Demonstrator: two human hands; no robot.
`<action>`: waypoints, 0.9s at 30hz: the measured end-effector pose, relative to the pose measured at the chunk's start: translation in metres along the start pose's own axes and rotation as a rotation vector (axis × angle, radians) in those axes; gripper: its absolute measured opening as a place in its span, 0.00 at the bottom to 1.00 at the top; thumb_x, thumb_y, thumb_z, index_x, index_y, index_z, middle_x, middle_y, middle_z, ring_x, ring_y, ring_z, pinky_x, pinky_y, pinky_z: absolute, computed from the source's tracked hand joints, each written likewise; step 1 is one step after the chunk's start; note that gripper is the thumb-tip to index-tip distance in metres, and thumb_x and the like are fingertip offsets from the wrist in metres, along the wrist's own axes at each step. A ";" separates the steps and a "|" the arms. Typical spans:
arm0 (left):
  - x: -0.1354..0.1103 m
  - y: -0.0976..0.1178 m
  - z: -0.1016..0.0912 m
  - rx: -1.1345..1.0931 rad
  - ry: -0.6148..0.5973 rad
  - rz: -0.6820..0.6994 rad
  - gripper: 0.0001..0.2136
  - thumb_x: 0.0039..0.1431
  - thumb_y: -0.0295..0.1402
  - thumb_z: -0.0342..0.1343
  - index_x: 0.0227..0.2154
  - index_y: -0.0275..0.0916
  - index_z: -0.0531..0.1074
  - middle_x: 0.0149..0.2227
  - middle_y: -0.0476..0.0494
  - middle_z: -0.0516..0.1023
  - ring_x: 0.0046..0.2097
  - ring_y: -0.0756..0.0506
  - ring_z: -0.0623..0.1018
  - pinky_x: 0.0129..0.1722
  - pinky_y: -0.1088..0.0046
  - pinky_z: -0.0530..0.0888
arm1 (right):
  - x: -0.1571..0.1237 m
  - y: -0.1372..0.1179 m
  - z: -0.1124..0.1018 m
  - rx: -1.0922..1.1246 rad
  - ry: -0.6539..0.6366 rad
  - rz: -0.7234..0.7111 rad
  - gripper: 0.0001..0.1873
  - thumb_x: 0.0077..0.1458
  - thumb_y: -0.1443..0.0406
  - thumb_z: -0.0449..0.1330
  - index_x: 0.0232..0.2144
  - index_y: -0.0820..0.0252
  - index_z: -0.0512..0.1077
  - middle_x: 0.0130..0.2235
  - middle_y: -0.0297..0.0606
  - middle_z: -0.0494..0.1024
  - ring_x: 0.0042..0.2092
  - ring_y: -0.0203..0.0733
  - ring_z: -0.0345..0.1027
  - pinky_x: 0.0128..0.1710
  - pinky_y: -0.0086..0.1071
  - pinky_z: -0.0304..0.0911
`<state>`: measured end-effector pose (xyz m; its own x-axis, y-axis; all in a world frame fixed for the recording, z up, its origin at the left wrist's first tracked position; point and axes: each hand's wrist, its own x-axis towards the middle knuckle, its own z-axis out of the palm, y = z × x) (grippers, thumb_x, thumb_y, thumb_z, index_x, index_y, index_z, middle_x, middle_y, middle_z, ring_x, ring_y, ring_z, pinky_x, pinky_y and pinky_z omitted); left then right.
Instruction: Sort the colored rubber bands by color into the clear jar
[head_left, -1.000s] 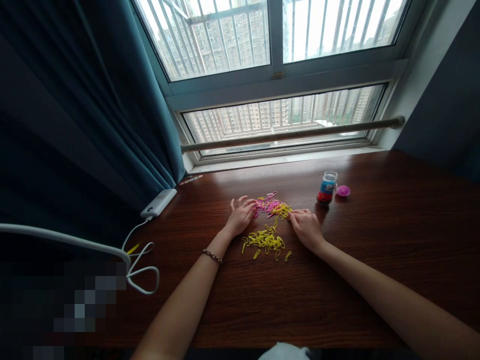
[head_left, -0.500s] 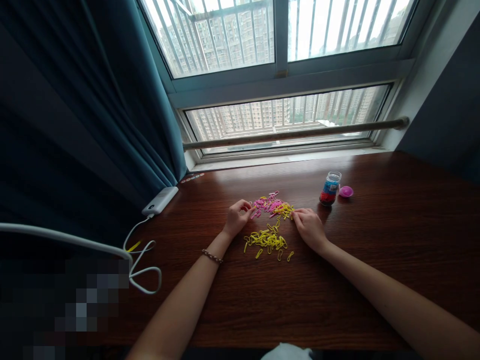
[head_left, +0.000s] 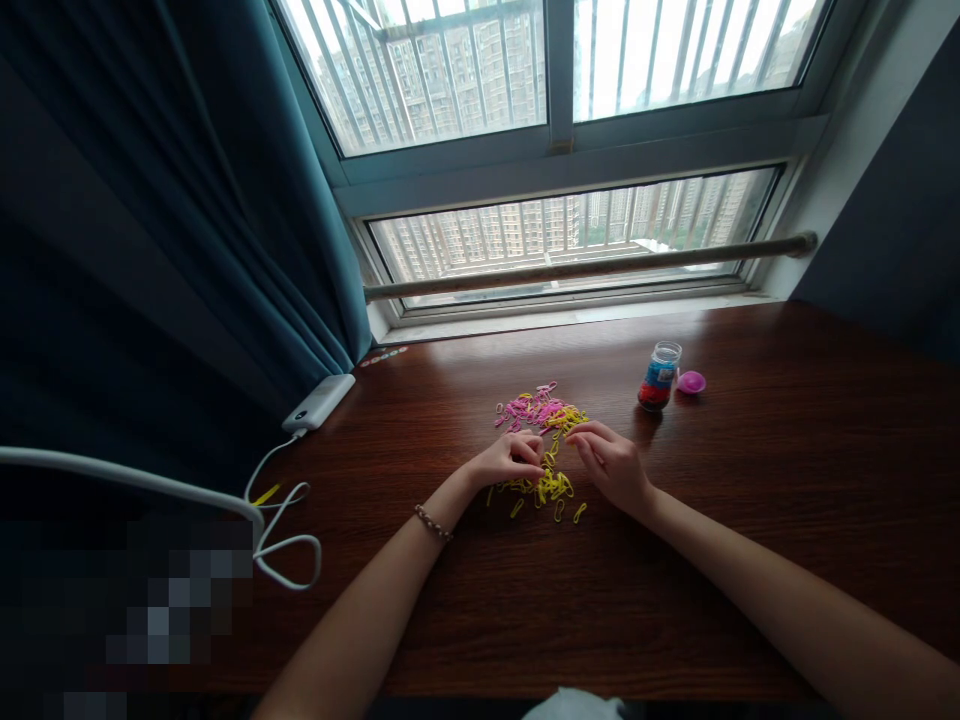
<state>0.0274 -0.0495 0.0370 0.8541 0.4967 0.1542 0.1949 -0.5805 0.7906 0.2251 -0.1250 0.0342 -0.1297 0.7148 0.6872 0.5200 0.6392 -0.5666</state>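
Far left: teal curtain; white power bank beside it on wooden table; white cable looped near table edge; left hand lay over yellow rubber bands, fingers curled, thumb against fingertips, too small to tell whether band was pinched; pink rubber bands heaped just behind; right hand touched yellow pile's right side, fingers bent, grasp unclear; small jar stood upright further right, pink lid just beside it.

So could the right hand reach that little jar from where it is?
Probably yes: the right hand rests just short of the jar, with only bare table between them.
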 end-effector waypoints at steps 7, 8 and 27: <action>-0.003 -0.009 -0.003 0.020 0.375 -0.108 0.24 0.57 0.44 0.43 0.12 0.35 0.68 0.23 0.46 0.67 0.30 0.49 0.68 0.37 0.72 0.66 | 0.000 -0.002 -0.003 0.042 -0.197 -0.148 0.12 0.57 0.68 0.48 0.38 0.60 0.70 0.39 0.42 0.73 0.40 0.38 0.68 0.41 0.32 0.64; -0.003 -0.013 -0.006 0.105 0.528 -0.134 0.24 0.59 0.43 0.41 0.14 0.36 0.69 0.25 0.45 0.68 0.32 0.48 0.69 0.38 0.70 0.66 | 0.000 -0.003 -0.003 0.049 -0.278 -0.201 0.13 0.57 0.68 0.48 0.41 0.60 0.70 0.40 0.42 0.74 0.41 0.38 0.68 0.41 0.33 0.64; 0.025 -0.065 -0.041 0.642 0.382 -0.268 0.14 0.59 0.41 0.41 0.45 0.54 0.67 0.49 0.52 0.70 0.58 0.41 0.55 0.55 0.44 0.36 | 0.005 0.033 0.000 -0.182 0.080 0.379 0.21 0.58 0.58 0.44 0.26 0.60 0.73 0.29 0.40 0.76 0.34 0.42 0.67 0.34 0.32 0.59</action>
<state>0.0162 0.0266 0.0135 0.5369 0.7919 0.2910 0.7099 -0.6104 0.3512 0.2417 -0.1003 0.0185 0.1614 0.8608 0.4826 0.6595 0.2697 -0.7016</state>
